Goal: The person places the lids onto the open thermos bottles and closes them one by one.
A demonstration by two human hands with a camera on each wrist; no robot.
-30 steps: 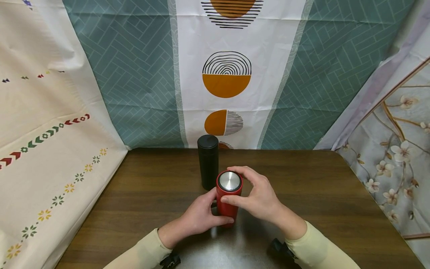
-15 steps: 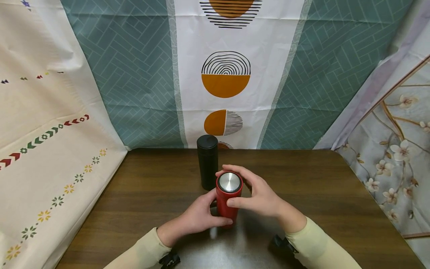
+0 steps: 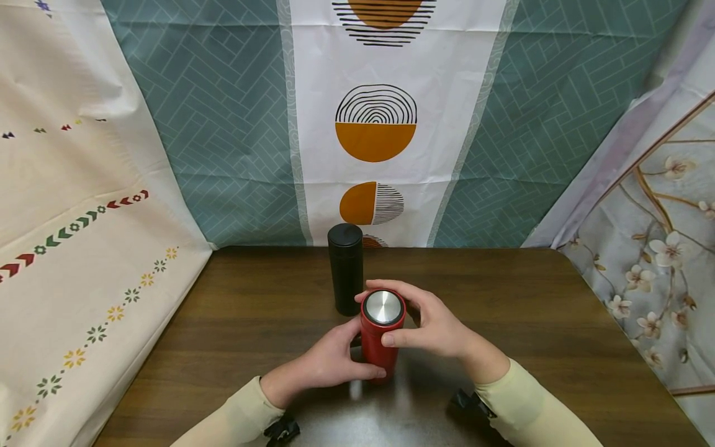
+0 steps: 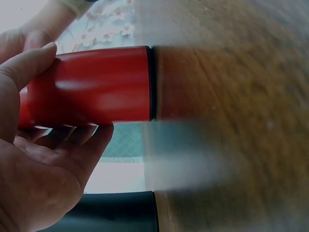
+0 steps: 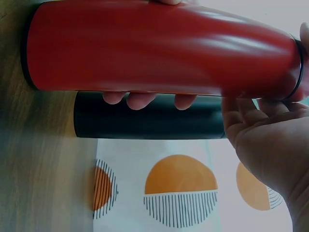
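A red thermos (image 3: 375,341) stands upright on the brown table, its lid (image 3: 383,307) topped with a brushed-metal disc. Around the lower body, my left hand (image 3: 329,359) grips it from the left, thumb in front. My right hand (image 3: 438,326) holds the lid end from the right, with the thumb in front and fingers curled behind. In the left wrist view, the black base ring of the red thermos (image 4: 104,87) meets the tabletop. Left-hand fingertips (image 5: 140,100) show past the far side of the body in the right wrist view.
Just behind and to the left stands a black thermos (image 3: 346,273), upright and close to my left hand. The wooden table (image 3: 491,292) reaches back to a teal and white patterned cloth (image 3: 234,124). More printed cloths hang at both sides.
My right thumb has slid rightward across the front of the thermos, and the right fingers reach further left behind it. The thermos sits slightly nearer me. My left hand keeps its grip.
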